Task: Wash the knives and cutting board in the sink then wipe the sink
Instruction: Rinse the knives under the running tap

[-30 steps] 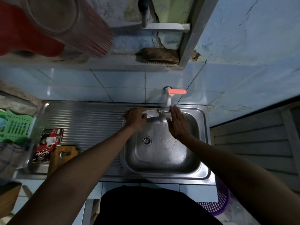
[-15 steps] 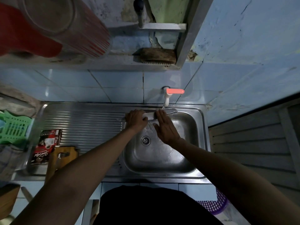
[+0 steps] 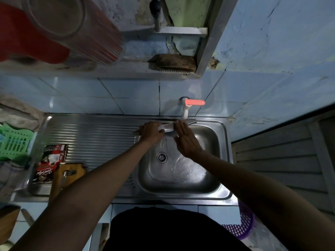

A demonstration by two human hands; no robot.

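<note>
Early in the job: at the sink's (image 3: 223, 142) 12 o'clock rim, under the tap (image 3: 186, 108), the left hand (image 3: 151, 132) grips a knife (image 3: 167, 126) while the flat right hand (image 3: 185, 140) rubs its blade; the cutting board (image 3: 68, 175) waits at 9 o'clock, sink unwiped.

The sink (image 3: 223, 156) was glossy, wet stainless steel, its draining board at nine o'clock ribbed. The knife (image 3: 167, 126) blade was shiny metal. The tap (image 3: 186, 107) looked smooth plastic.
</note>
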